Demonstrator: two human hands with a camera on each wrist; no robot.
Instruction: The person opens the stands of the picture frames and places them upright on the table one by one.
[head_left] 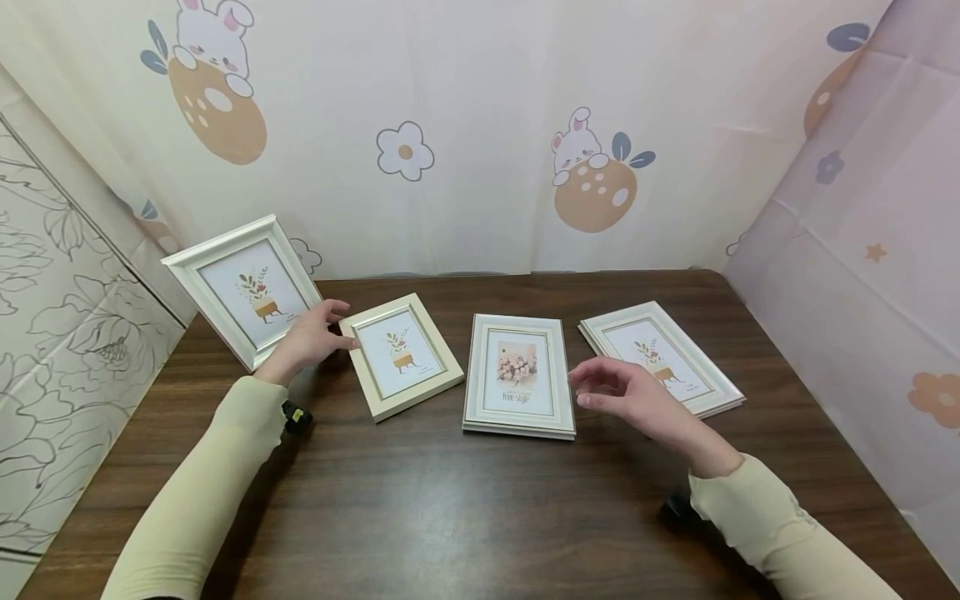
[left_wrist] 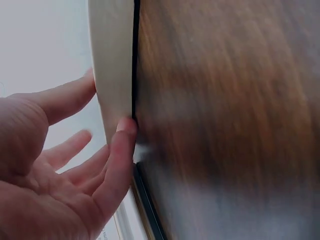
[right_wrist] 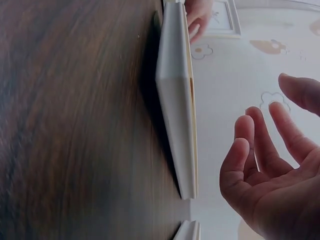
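Cream picture frame (head_left: 407, 357) with a plant print sits on the brown table (head_left: 450, 517), left of the flower-print frame (head_left: 519, 375). The left hand (head_left: 309, 340) touches its left edge, thumb apart from the fingers; whether they actually pinch it is hard to tell. That hand also overlaps the lower corner of the upright frame (head_left: 258, 287). The right hand (head_left: 641, 402), fingers loosely bent, hovers just beside the flower-print frame, partly covering the far-right frame (head_left: 673, 354). Behind hangs a patterned curtain (head_left: 480, 208).
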